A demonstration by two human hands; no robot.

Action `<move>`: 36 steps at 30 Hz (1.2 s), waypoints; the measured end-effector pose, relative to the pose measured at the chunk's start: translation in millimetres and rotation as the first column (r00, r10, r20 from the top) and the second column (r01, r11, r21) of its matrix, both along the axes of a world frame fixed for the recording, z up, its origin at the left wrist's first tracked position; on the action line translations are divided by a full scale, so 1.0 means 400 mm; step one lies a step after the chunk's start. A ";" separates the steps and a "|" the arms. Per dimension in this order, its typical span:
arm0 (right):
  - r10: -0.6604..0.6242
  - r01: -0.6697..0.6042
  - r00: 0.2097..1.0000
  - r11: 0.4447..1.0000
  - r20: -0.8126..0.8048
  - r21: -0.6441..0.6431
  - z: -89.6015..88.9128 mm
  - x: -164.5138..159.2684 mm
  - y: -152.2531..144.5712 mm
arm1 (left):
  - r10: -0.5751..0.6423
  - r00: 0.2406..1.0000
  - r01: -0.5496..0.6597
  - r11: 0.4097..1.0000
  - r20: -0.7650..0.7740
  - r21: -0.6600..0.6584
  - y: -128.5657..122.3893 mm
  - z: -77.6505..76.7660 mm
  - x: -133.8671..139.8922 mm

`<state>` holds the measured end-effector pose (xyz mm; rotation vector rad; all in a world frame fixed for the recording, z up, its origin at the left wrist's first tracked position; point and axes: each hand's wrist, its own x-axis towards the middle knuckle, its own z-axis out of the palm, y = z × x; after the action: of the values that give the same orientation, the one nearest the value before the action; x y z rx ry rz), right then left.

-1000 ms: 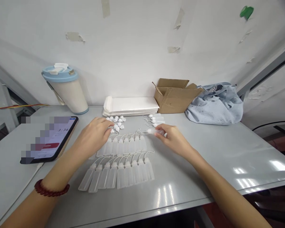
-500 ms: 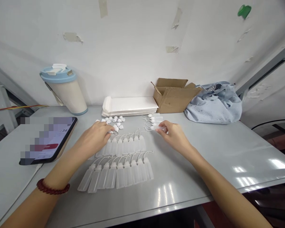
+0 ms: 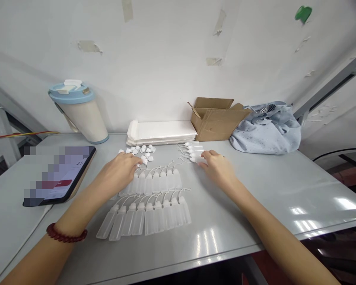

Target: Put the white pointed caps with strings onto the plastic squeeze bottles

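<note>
My left hand (image 3: 120,168) hovers low over the left end of the back bottle row, fingers drawn together at a white cap (image 3: 144,159) at the edge of the cap pile. Part of that grip is hidden. My right hand (image 3: 218,166) has thumb and forefinger around the tail end of a small clear bottle (image 3: 198,158) with a white cap and thin tube, lying in a short stack of capped bottles (image 3: 192,145). Two rows of translucent squeeze bottles with thin bent strips lie in front: a back row (image 3: 157,182) and a front row (image 3: 150,219).
Behind the caps lies a stack of white padded envelopes (image 3: 166,130), beside an open cardboard box (image 3: 218,122) and a bundled blue cloth (image 3: 267,130). A blue-lidded tumbler (image 3: 84,114) and a phone (image 3: 62,174) with a white cable stand on the left of the grey table (image 3: 231,233).
My right fingers have slid slightly right along the capped bottle, which now lies nearer the others in the stack. My left hand has hardly moved.
</note>
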<state>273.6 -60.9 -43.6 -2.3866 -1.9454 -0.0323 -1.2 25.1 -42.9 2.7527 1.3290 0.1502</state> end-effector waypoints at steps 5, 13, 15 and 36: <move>-0.010 0.010 0.999 1.000 0.044 -0.004 0.001 -0.001 -0.001 | 0.015 0.999 -0.014 1.000 -0.033 0.026 0.001 -0.003 0.000; -0.008 0.009 0.995 1.000 0.098 -0.016 0.005 -0.005 -0.002 | 0.032 0.997 -0.031 0.999 -0.075 0.023 0.004 -0.003 0.003; -0.001 0.003 0.995 1.000 0.101 -0.020 0.004 -0.005 -0.001 | 0.031 0.997 -0.029 0.999 -0.075 0.028 0.006 -0.005 0.002; 0.013 -0.016 0.997 0.999 0.080 0.035 -0.002 -0.012 -0.002 | 0.031 0.999 -0.029 0.999 -0.038 0.036 0.025 -0.024 -0.013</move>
<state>268.8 -61.6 -44.6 -2.3833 -1.9782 -0.1623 -6.4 35.0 -52.4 2.7793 1.3907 0.1243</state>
